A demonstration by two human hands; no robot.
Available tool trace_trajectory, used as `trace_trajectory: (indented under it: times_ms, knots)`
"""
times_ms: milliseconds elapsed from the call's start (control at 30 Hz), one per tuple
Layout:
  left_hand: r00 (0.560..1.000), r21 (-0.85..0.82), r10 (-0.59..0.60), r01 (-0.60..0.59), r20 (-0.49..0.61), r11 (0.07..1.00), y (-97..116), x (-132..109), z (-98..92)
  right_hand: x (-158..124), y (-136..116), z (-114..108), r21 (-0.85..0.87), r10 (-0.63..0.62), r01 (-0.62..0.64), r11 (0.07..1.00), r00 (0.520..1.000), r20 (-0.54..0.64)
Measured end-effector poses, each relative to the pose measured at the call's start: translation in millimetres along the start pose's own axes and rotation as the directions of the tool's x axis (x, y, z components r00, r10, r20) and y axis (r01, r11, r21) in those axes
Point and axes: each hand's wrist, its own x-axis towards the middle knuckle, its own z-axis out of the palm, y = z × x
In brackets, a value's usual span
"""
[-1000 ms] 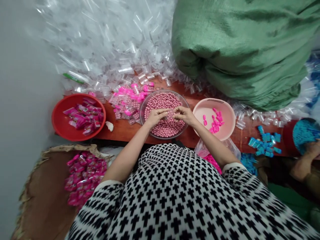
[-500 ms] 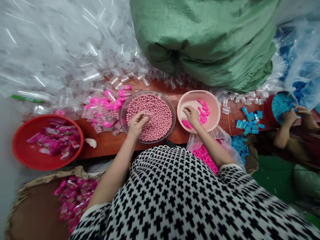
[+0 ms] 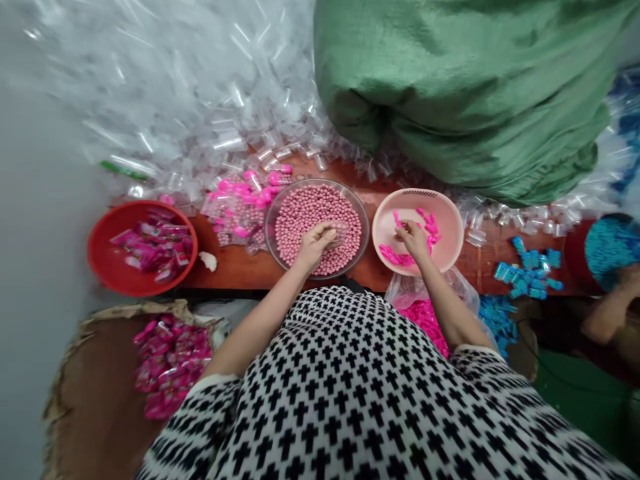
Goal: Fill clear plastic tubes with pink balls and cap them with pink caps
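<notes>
My left hand (image 3: 316, 247) is closed on a small clear plastic tube (image 3: 341, 231), above a clear round bowl (image 3: 367, 230) full of pink beads (image 3: 320, 200). Over the light pink basin (image 3: 454, 230), my right hand (image 3: 414, 241) pinches a thin bright pink piece (image 3: 397, 218) that sticks up from the fingertips. More bright pink pieces (image 3: 431, 223) lie loose in that basin, some partly hidden by the hand. Left of the bowl, clear tubes with pink caps and beads inside (image 3: 245, 200) are heaped up.
A red basin (image 3: 100, 257) holds pink wrapped packs. Clear empty tubes (image 3: 230, 140) pile up behind the bench, beside a big green sack (image 3: 450, 93). Blue capped tubes (image 3: 530, 267) lie at right, near a co-worker's arm (image 3: 613, 303). A bag of pink pieces (image 3: 425, 320) hangs below.
The view has swung left. My left hand has moved right over the beads with the clear tube. My right hand now has a pink piece at its fingertips, where none showed before.
</notes>
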Motion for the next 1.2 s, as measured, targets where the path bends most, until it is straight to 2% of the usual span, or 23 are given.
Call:
trace_trajectory:
  times_ms: [67, 133, 167, 200, 300, 367, 433, 467, 500, 633, 700, 733, 767, 800, 867, 900, 933, 1000, 1067, 1133, 1200]
  knots:
    - [0.999, -0.009, 0.006, -0.005, 0.033, 1.000, 0, -2, 7.9, -7, -29, -3, 0.004, -0.227, 0.228, 0.974, 0.971, 0.068]
    - [0.998, -0.003, 0.023, -0.023, 0.065, 1.000, -1, -3, 12.6, -18, -65, -6, -0.011, -0.437, 0.445, 0.896, 0.884, 0.167]
    - [0.997, 0.000, 0.032, -0.032, 0.073, 0.999, -2, -3, 13.5, -24, -82, -6, 0.044, -0.512, 0.515, 0.856, 0.831, 0.219]
    - [0.996, -0.001, 0.040, -0.040, 0.074, 0.999, -3, -3, 13.6, -29, -98, -7, 0.122, -0.559, 0.546, 0.829, 0.794, 0.240]
    - [0.997, -0.022, 0.057, -0.057, 0.044, 0.998, -6, -4, 9.9, -39, -129, -2, 0.327, -0.585, 0.504, 0.799, 0.777, 0.232]
    - [0.995, -0.030, 0.102, -0.102, 0.004, 0.994, -7, -5, 6.9, -40, -138, 7, 0.362, -0.616, 0.519, 0.775, 0.749, 0.244]
    - [0.989, -0.050, 0.145, -0.147, -0.040, 0.988, -7, -8, 6.5, -40, -141, 20, 0.330, -0.670, 0.588, 0.739, 0.696, 0.260]
    - [0.987, -0.072, 0.148, -0.152, -0.062, 0.986, -6, -9, 7.5, -40, -143, 27, 0.298, -0.685, 0.619, 0.727, 0.684, 0.252]
    - [0.987, -0.102, 0.139, -0.148, -0.085, 0.984, -5, -9, 9.2, -41, -144, 35, 0.257, -0.686, 0.637, 0.727, 0.692, 0.224]
    - [0.972, -0.194, 0.101, -0.144, -0.212, 0.970, 1, -3, 12.5, -42, -150, 59, 0.161, -0.606, 0.593, 0.789, 0.794, 0.052]
    - [0.952, -0.178, 0.126, -0.180, -0.278, 0.967, 6, 2, 5.9, -37, -148, 63, 0.194, -0.576, 0.556, 0.808, 0.815, 0.062]
    - [0.945, -0.156, 0.146, -0.198, -0.293, 0.968, 8, 4, 0.4, -34, -145, 63, 0.201, -0.582, 0.554, 0.808, 0.804, 0.121]
    - [0.940, -0.129, 0.170, -0.216, -0.295, 0.968, 11, 5, -6.0, -31, -141, 63, 0.192, -0.600, 0.569, 0.799, 0.770, 0.216]
    - [0.938, -0.104, 0.196, -0.233, -0.285, 0.967, 13, 4, -12.5, -29, -137, 62, 0.166, -0.620, 0.603, 0.780, 0.710, 0.333]
    - [0.937, -0.070, 0.243, -0.268, -0.251, 0.961, 16, 2, -23.9, -27, -129, 61, 0.063, -0.610, 0.708, 0.703, 0.556, 0.565]
    - [0.937, -0.061, 0.259, -0.279, -0.233, 0.958, 16, -1, -27.9, -28, -126, 63, -0.008, -0.578, 0.760, 0.650, 0.501, 0.644]
    - [0.938, -0.053, 0.269, -0.286, -0.218, 0.957, 15, -3, -30.8, -29, -123, 65, -0.085, -0.544, 0.802, 0.591, 0.474, 0.693]
    - [0.942, -0.039, 0.271, -0.284, -0.198, 0.958, 12, -8, -33.9, -32, -120, 73, -0.215, -0.499, 0.853, 0.476, 0.463, 0.733]
    - [0.947, -0.025, 0.260, -0.270, -0.189, 0.963, 8, -12, -35.7, -33, -117, 81, -0.264, -0.481, 0.872, 0.413, 0.455, 0.749]
    - [0.947, -0.007, 0.253, -0.259, -0.196, 0.966, 5, -16, -37.9, -31, -115, 86, -0.259, -0.483, 0.860, 0.439, 0.469, 0.739]
    - [0.949, 0.015, 0.247, -0.249, -0.198, 0.968, 2, -20, -40.4, -27, -112, 85, -0.215, -0.508, 0.793, 0.570, 0.546, 0.666]
